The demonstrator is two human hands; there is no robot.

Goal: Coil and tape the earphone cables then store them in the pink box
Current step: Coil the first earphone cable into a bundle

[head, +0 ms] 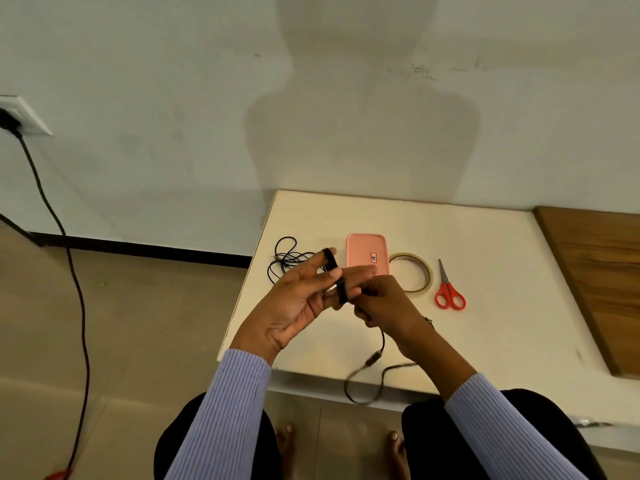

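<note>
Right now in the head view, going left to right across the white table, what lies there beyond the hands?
Loose cable → pink box → tape roll → scissors. The tape roll touches or nearly touches the box's right edge; the scissors lie apart.

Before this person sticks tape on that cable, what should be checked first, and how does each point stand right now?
1. Cable wound round left hand fingers: ok.
2. Whole cable coiled: not ok, a loose tail hangs below the right hand.
3. Right hand's grip on the cable: ok.
4. Tape roll within reach: ok.
5. Scissors on the table: ok.
6. Pink box open: cannot tell.
</note>
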